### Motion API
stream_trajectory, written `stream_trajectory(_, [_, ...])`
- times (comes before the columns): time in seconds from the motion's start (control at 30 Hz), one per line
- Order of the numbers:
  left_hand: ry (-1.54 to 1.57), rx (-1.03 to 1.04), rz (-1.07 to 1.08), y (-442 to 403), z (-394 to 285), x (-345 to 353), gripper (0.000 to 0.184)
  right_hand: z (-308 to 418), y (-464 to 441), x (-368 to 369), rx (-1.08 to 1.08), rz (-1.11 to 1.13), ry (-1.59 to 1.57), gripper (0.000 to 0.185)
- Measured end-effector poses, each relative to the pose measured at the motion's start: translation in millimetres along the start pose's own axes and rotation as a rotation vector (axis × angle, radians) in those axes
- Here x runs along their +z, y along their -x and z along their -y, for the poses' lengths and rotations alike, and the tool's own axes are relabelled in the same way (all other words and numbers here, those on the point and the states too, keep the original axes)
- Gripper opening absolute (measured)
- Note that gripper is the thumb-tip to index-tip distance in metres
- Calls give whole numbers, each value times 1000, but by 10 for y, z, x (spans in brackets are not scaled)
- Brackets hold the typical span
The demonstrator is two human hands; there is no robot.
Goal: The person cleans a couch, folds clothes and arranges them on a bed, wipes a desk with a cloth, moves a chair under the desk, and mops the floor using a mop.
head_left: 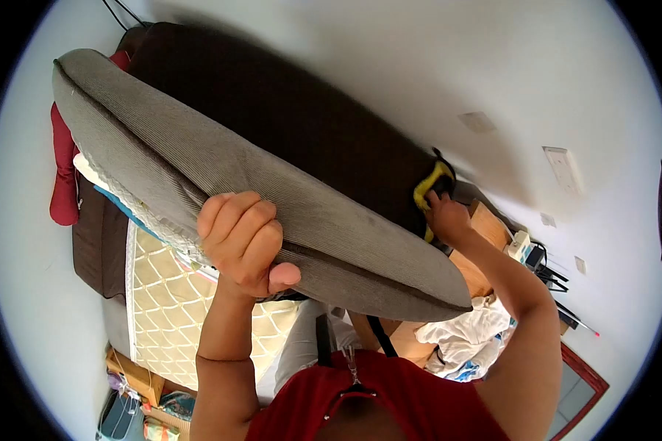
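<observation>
A long grey corduroy cushion (346, 213) is tilted up across the middle of the view, with a dark seam running along its edge. My left hand (243, 239) is closed round that seamed edge, thumb on the near side. Farther to the right, my right hand (449, 217) has its fingers on a yellow-and-black cloth (434, 184) at the end of the dark brown backrest (272, 110). Part of the cloth is hidden behind the fingers, and the cushion covers the lower part of the backrest.
A bed with a cream lattice-patterned cover (169, 309) lies at lower left, a red cushion (62, 169) beyond it. White cloth (467, 334) is heaped at right, near wooden furniture and cables. Wall sockets (563, 169) are on the white wall. Boxes (136, 382) stand at bottom left.
</observation>
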State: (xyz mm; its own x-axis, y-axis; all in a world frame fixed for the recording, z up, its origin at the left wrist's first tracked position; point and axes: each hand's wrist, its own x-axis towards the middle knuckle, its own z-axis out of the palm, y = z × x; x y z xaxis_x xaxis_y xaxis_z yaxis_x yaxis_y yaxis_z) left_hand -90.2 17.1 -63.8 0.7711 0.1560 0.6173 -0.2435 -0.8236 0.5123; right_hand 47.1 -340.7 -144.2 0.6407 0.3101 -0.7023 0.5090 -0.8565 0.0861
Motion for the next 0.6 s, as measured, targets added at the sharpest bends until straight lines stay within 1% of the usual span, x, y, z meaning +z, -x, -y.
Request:
stream_trajectory(0.07, [-9, -10, -6, -13, -15, -1, 63, -29, 28, -196, -33, 149, -86, 46])
stream_trajectory(0.1, [-1, -2, -8, -22, -14, -5, 63, 105, -4, -393, -16, 108, -127, 42])
stream_trajectory(0.2, [5, 16, -7, -40, 3, -6, 63, 669, -234, -958, -268, -186, -360, 39])
stream_trajectory(0.3, [5, 18, 2, -22, 2, -12, 61, 1553, -693, -1340, -549, -565, -363, 41])
stream_trajectory(0.33, [5, 24, 8, -28, 3, -19, 61, 1847, -901, -1398, -711, -769, -384, 43])
stream_trajectory(0.37, [6, 30, 13, -36, 8, -24, 61, 2156, -1117, -1502, -808, -775, -388, 46])
stream_trajectory(0.4, [5, 34, 15, -36, 15, -26, 61, 2483, -1334, -1558, -886, -890, -406, 48])
stream_trajectory(0.47, [4, 31, 37, -1, 32, -46, 59, 3178, -1873, -1631, -1015, -1137, -423, 39])
stream_trajectory(0.5, [4, 30, 36, 11, 31, -51, 59, 3470, -2010, -1735, -1072, -1178, -417, 33])
stream_trajectory(0.57, [6, 29, 56, 29, 45, -81, 58, 3970, -2194, -1982, -1187, -1281, -399, 31])
stream_trajectory(0.6, [9, 33, 74, 50, 50, -91, 58, 4159, -2337, -2060, -1194, -1287, -299, 33])
